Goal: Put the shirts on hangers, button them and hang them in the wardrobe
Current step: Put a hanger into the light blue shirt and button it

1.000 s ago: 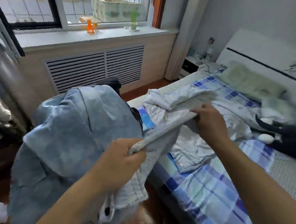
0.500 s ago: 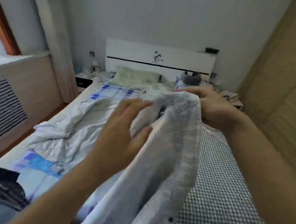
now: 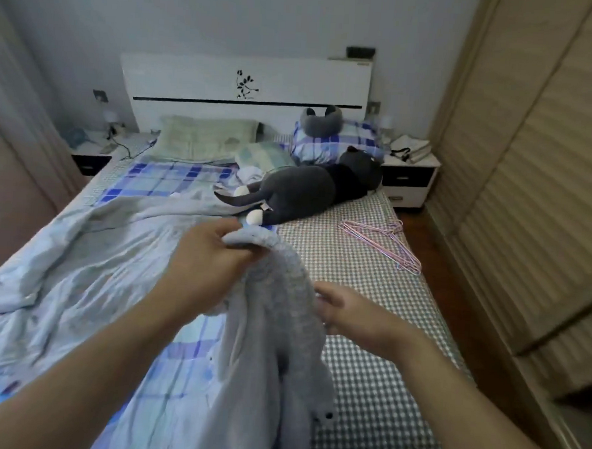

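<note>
A pale grey knit shirt (image 3: 274, 343) with a dark button near its lower edge hangs over the foot of the bed. My left hand (image 3: 206, 264) pinches its top fold and holds it up. Lower to the right, my right hand (image 3: 348, 313) grips the shirt's side edge with curled fingers. Several pink wire hangers (image 3: 386, 242) lie on the checked sheet at the right side of the bed. The wardrobe (image 3: 536, 189), with its light wood slatted doors shut, runs along the right.
A crumpled pale blue sheet (image 3: 90, 268) covers the left half of the bed (image 3: 365, 382). A dark grey plush cat (image 3: 310, 190) lies across the middle near the pillows. Nightstands (image 3: 410, 177) flank the white headboard. A narrow strip of floor separates bed and wardrobe.
The view has swung from the window side to face the headboard squarely. My right hand dropped from the shirt's top to its side edge, and my left hand now holds the top fold.
</note>
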{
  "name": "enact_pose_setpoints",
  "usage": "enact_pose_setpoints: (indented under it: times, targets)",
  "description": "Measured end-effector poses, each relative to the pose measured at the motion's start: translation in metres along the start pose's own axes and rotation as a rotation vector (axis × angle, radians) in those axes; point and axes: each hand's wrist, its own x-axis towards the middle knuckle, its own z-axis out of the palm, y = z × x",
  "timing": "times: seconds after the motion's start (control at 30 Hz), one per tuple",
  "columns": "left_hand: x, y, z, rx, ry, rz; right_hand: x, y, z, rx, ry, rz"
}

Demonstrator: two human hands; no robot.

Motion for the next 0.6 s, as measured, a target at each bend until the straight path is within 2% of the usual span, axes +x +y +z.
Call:
enact_pose_setpoints:
  times: [0.03, 0.1, 0.17, 0.23, 0.3, 0.37, 0.4, 0.47, 0.53, 0.6]
  targets:
    - [0.006, 0.002, 0.003, -0.047, 0.054, -0.012, -0.005, 0.025, 0.001, -0.237, -0.034, 0.058]
    - [0.018, 0.002, 0.001, -0.131, 0.125, -0.018, -0.016, 0.074, 0.004, -0.597, 0.048, 0.177]
    - [0.027, -0.001, -0.007, -0.180, 0.148, -0.008, -0.020, 0.098, -0.004, -0.611, 0.222, 0.240]
    - [0.036, -0.005, -0.013, -0.166, 0.145, 0.001, -0.023, 0.081, -0.017, -0.593, 0.491, 0.213]
    - [0.048, -0.009, -0.022, -0.017, 0.128, 0.015, -0.026, 0.039, -0.028, -0.433, 0.811, 0.094]
    - [0.058, -0.015, -0.038, 0.300, 0.019, 0.005, -0.036, -0.006, -0.033, 0.060, 1.001, -0.095]
    - [0.060, -0.020, -0.046, 0.454, -0.087, -0.033, -0.045, -0.026, -0.034, 0.304, 0.986, -0.156]
    - [0.059, -0.035, -0.051, 0.626, -0.310, -0.134, -0.060, -0.059, -0.035, 0.624, 0.812, -0.253]
    - [0.055, -0.050, -0.046, 0.673, -0.378, -0.201, -0.059, -0.072, -0.027, 0.608, 0.734, -0.211]
    - [0.045, -0.056, -0.036, 0.642, -0.334, -0.237, -0.054, -0.069, -0.010, 0.575, 0.777, -0.106]
